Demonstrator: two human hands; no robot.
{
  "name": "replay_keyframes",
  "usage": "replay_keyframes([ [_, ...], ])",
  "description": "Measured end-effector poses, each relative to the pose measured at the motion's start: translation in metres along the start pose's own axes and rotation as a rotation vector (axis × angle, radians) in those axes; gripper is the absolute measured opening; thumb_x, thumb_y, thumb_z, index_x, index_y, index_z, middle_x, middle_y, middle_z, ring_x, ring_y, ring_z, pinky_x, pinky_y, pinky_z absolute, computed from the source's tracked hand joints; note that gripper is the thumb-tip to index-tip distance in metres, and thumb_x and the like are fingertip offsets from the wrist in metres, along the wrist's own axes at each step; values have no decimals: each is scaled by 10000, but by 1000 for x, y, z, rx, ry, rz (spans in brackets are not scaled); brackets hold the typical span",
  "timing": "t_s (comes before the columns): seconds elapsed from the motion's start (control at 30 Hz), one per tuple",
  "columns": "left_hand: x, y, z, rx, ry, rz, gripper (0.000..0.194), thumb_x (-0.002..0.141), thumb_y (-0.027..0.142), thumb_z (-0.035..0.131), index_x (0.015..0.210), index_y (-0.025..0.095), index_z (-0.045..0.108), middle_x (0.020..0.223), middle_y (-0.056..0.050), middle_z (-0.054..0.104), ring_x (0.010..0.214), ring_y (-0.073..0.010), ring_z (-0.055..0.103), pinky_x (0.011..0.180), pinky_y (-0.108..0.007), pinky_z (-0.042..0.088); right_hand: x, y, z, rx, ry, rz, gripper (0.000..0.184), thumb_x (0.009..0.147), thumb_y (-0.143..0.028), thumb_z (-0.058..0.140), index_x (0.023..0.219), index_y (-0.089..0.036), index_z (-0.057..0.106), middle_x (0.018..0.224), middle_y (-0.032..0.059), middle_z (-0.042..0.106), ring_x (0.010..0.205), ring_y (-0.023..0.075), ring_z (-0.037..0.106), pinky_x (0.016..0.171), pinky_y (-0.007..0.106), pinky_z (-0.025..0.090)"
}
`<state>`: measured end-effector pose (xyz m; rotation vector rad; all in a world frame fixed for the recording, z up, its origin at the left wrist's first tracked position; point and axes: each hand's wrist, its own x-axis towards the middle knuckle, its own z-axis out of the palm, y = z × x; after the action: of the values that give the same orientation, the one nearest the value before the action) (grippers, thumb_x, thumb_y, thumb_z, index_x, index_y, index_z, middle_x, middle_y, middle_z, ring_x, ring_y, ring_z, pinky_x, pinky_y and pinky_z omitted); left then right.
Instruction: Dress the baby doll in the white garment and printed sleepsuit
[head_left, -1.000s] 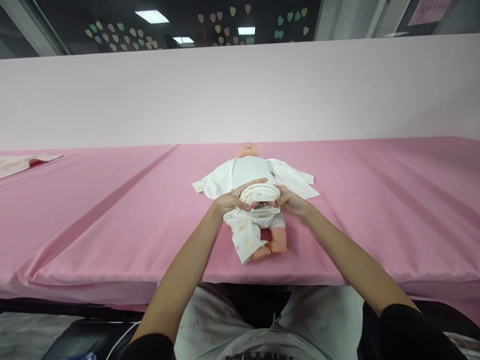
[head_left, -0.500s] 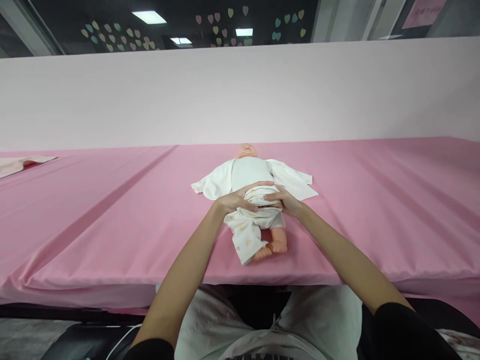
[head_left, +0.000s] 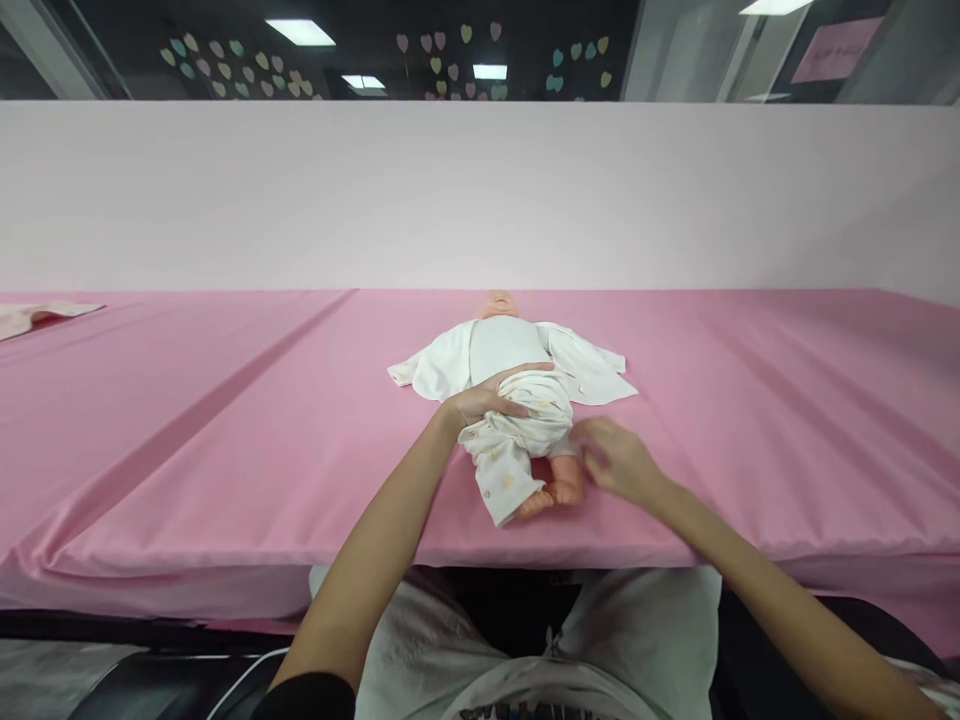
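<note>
Smooth pink cloth [head_left: 262,440], creased at left, covers the table below a plain white partition [head_left: 480,190]. Centrally, one rubbery doll [head_left: 568,482] lies face-up in two soft white garments: an open shirt [head_left: 446,362] and printed trousers [head_left: 506,470]. The left hand's [head_left: 484,398] fingers grip the bunched trousers; the right hand [head_left: 616,455], blurred, curls beside the near-right leg.

Left hand [head_left: 487,398] grips bunched, seemingly patterned trousers [head_left: 534,412].
</note>
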<state>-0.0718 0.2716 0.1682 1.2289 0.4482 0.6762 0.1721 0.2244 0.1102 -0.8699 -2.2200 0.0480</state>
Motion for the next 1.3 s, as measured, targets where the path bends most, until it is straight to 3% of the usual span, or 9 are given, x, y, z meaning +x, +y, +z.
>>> replay_keyframes([
  [0.17, -2, 1, -2, 8, -16, 17, 825, 608, 67, 760, 1346, 267, 449, 1189, -85, 622, 1100, -234, 578, 903, -336, 466, -19, -29, -1, -134, -28, -365, 380, 787, -32, 397, 1082, -196, 573, 1128, 110, 603, 1085, 206, 546, 875, 396, 505],
  [0.43, -4, 5, 5, 120, 30, 48, 895, 599, 104, 768, 1389, 272, 384, 1198, -76, 613, 1135, -235, 553, 966, -368, 419, 11, -27, -8, -186, -139, -495, 241, 814, -137, 490, 1027, -185, 592, 1062, 105, 623, 1054, 231, 544, 927, 458, 465],
  [0.57, -2, 5, 6, 98, 54, 20, 824, 580, 108, 780, 1333, 217, 462, 1198, -95, 609, 1094, -227, 571, 925, -339, 450, 16, -19, 3, -156, -36, -567, 40, 828, -258, 586, 863, -239, 589, 861, 42, 651, 880, 199, 603, 843, 415, 509],
  [0.63, -1, 4, 4, 108, 106, -29, 741, 571, 122, 793, 1260, 180, 526, 1107, -89, 647, 983, -207, 613, 837, -308, 490, 22, -14, 8, -73, 110, -516, 61, 807, -281, 618, 830, -247, 573, 798, 30, 649, 808, 194, 619, 758, 386, 529],
  [0.8, 1, 2, -5, 224, 150, -63, 555, 572, 174, 800, 1093, 129, 615, 771, -11, 665, 642, -120, 590, 585, -219, 464, 51, -10, 10, 131, 447, -110, 268, 730, -341, 688, 908, -232, 521, 820, 60, 639, 789, 230, 630, 696, 391, 527],
  [0.97, 3, 9, -4, 366, 103, 37, 613, 587, 177, 779, 1168, 151, 585, 966, -57, 680, 811, -172, 628, 730, -281, 489, 79, -4, 9, 253, 763, 136, 405, 818, -383, 595, 1128, -205, 405, 1021, 112, 593, 957, 229, 595, 886, 420, 468],
  [1.07, 1, 19, 9, 573, -50, 57, 565, 626, 153, 732, 1173, 169, 588, 1076, -76, 658, 958, -211, 614, 811, -315, 485, 84, 2, 11, 202, 738, 189, 411, 879, -437, 473, 1188, -177, 399, 1194, 163, 510, 1157, 253, 492, 1011, 461, 373],
  [1.17, -4, 27, 35, 991, -130, 175, 510, 685, 58, 623, 1168, 219, 595, 1133, -55, 631, 1000, -192, 592, 830, -294, 474, 80, 5, 16, 145, 604, 162, 504, 897, -494, 395, 1278, -166, 371, 1313, 182, 433, 1274, 279, 382, 1049, 494, 331],
  [1.3, -13, 25, 74, 1667, 85, 340, 501, 809, -8, 374, 1204, 231, 569, 1015, -74, 636, 854, -176, 594, 753, -332, 472, 70, 0, 22, 143, 450, 87, 607, 914, -438, 388, 1419, -176, 177, 1427, 179, 309, 1343, 282, 294, 1064, 512, 333],
])
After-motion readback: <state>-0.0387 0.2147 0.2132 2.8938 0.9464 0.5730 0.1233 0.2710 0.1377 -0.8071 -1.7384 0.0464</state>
